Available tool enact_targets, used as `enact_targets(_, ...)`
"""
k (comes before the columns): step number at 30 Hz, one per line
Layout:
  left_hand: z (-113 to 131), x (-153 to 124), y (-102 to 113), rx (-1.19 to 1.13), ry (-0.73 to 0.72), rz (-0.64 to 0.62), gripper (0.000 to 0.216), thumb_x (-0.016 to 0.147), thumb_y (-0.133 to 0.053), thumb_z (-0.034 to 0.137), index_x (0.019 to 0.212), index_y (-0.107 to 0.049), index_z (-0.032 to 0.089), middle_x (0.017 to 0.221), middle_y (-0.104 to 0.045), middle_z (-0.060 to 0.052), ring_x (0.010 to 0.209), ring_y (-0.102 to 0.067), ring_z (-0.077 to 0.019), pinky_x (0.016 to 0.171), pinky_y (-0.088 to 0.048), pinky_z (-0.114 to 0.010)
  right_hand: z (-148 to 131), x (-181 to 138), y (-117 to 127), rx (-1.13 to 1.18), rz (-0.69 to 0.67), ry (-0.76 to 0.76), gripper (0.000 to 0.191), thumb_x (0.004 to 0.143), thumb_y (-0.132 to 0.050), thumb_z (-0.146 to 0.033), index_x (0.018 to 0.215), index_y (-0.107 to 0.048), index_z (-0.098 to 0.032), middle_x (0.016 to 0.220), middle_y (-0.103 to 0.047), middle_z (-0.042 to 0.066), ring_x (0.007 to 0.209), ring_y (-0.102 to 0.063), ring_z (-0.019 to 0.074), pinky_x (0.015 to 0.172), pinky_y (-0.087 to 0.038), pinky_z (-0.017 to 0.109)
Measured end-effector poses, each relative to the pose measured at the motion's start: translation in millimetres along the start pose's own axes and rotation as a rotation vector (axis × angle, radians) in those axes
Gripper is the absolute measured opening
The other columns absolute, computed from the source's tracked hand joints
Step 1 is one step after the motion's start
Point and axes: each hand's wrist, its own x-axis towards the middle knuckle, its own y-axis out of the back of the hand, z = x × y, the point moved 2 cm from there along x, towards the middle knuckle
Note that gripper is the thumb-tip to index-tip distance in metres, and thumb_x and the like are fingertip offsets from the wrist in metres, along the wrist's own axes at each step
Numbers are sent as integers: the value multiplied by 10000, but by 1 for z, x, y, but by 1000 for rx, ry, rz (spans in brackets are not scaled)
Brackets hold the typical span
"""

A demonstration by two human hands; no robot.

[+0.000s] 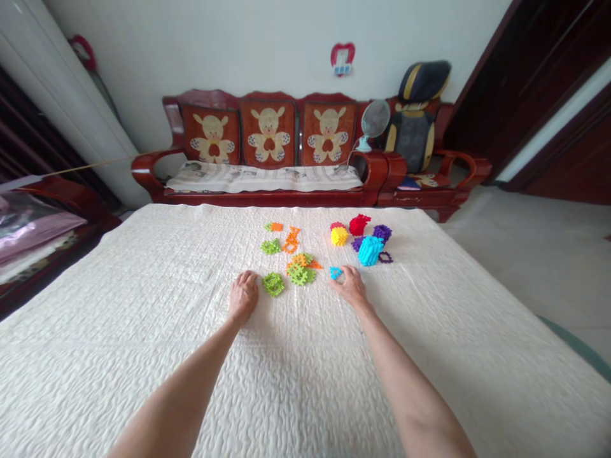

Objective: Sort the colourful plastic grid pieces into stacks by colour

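Note:
My right hand (352, 286) pinches a light-blue interlocking plastic piece (335, 272) between thumb and fingers, close to the cloth. My left hand (244, 296) rests on the cloth with its fingers curled in, and nothing shows in it. Just right of that hand lies a round green notched piece (273, 284). Between the hands is a heap of green pieces (300, 274) mixed with orange ones. Behind it lie orange pieces (291, 241), another green group (270, 246) and a small orange-and-green pair (275, 227). A light-blue stack (371, 250) stands beyond my right hand.
Around the blue stack sit a yellow stack (339, 236), a red stack (359, 224), a purple stack (382, 233) and a dark purple ring (386, 257). A quilted white cloth (143, 356) covers the table. A wooden sofa (267, 200) and a small fan (375, 118) stand behind.

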Motion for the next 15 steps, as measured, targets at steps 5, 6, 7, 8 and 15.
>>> enact_targets(5, 0, 1, 0, 4, -3, 0, 316, 948, -410, 206, 1133, -667, 212, 1236, -667, -96, 1178, -569, -248, 974, -460, -397, -2, -8, -7, 4, 49, 41, 465, 793, -688, -397, 1207, -621, -197, 1348, -565, 137, 1227, -545, 303, 1029, -472, 411)
enact_targets(6, 0, 1, 0, -1, -7, 0, 318, 948, -408, 206, 1133, -666, 209, 1239, -667, -98, 1178, -568, -251, 976, -459, -400, -3, -9, -8, -6, 49, 45, 463, 794, -683, -385, 1210, -622, -191, 1349, -565, 142, 1228, -543, 305, 1032, -470, 411)
enact_targets(7, -1, 0, -1, -3, -11, 1, 320, 947, -405, 204, 1134, -665, 206, 1246, -664, -102, 1181, -567, -255, 979, -457, -405, -4, -9, -7, -18, 47, 50, 464, 794, -678, -370, 1216, -623, -184, 1347, -568, 147, 1228, -542, 305, 1036, -466, 411)
enact_targets(8, -2, 0, -2, -8, -16, 1, 325, 945, -402, 201, 1137, -664, 200, 1256, -661, -109, 1188, -563, -261, 984, -454, -412, -5, -10, -7, -31, 45, 57, 464, 794, -673, -352, 1221, -623, -176, 1342, -574, 151, 1228, -540, 304, 1045, -458, 412)
enact_targets(15, -8, 0, -8, 6, -53, 4, 315, 949, -403, 229, 1134, -658, 207, 1257, -658, -107, 1163, -569, -264, 955, -457, -413, -11, -15, -4, -112, 95, 91, 413, 805, -676, -349, 1188, -646, -197, 1283, -632, 120, 1206, -535, 303, 1044, -419, 417)
